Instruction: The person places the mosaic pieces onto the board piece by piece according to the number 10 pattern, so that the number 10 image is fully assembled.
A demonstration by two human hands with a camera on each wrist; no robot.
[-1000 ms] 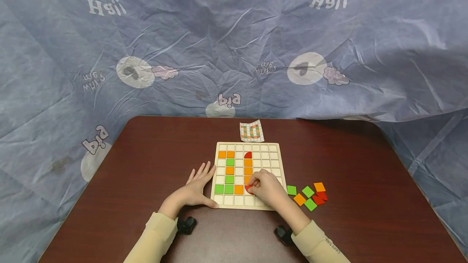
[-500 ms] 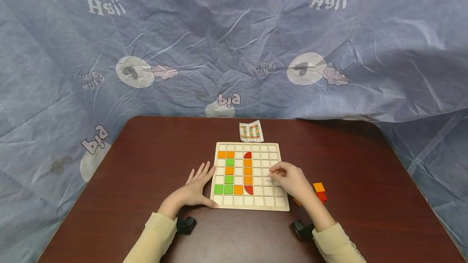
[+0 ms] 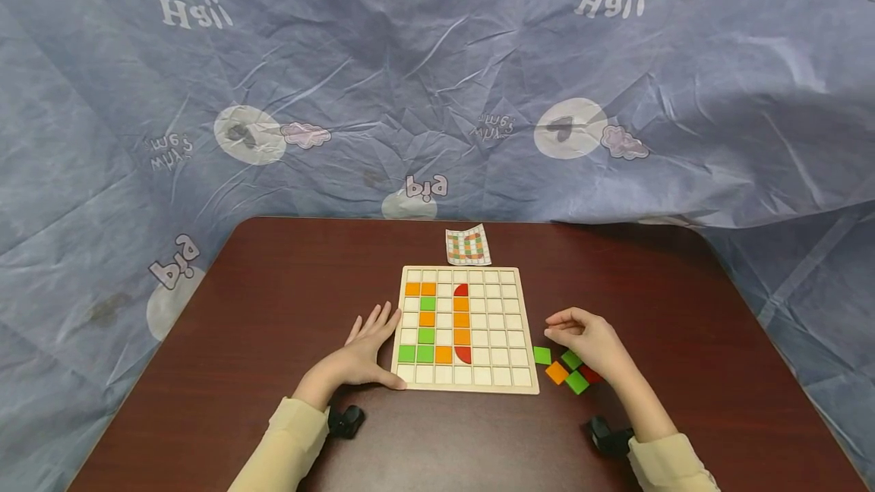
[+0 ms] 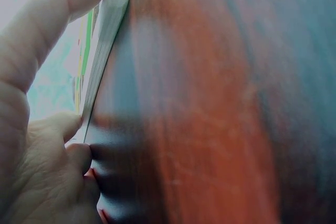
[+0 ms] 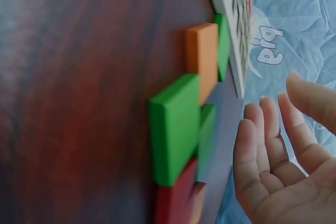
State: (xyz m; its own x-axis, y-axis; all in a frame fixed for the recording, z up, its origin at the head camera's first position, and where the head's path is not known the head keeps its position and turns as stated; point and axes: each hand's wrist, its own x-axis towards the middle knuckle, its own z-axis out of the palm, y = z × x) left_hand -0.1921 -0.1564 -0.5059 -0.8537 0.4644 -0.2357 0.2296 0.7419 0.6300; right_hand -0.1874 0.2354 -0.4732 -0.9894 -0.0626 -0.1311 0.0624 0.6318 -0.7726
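Observation:
A pale wooden grid board [image 3: 502, 356] lies on the table with square orange and green tiles and two red quarter-circle tiles in some of its cells. My left hand [image 3: 362, 355] rests along its left edge, fingers extended, the thumb at the near left corner; the left wrist view shows thumb and fingertips against the board's side [image 4: 112, 30]. Right of the board, my right hand [image 3: 591, 342] hovers over loose tiles, fingers loosely bent and holding nothing. Beneath it lie green tiles [image 5: 176, 129], an orange tile [image 5: 207, 59] and red pieces [image 5: 176, 198], partly hidden by the hand in the head view.
A small paper card [image 3: 468, 246] printed with a coloured grid pattern lies just behind the board. The dark brown table [image 3: 328, 264] ends at the back against a hanging blue patterned cloth [image 3: 424, 97].
My right hand has let go of the red quarter-circle tile, which now sits below the orange column, and has moved right, off the board to the loose tiles. The left hand stays put.

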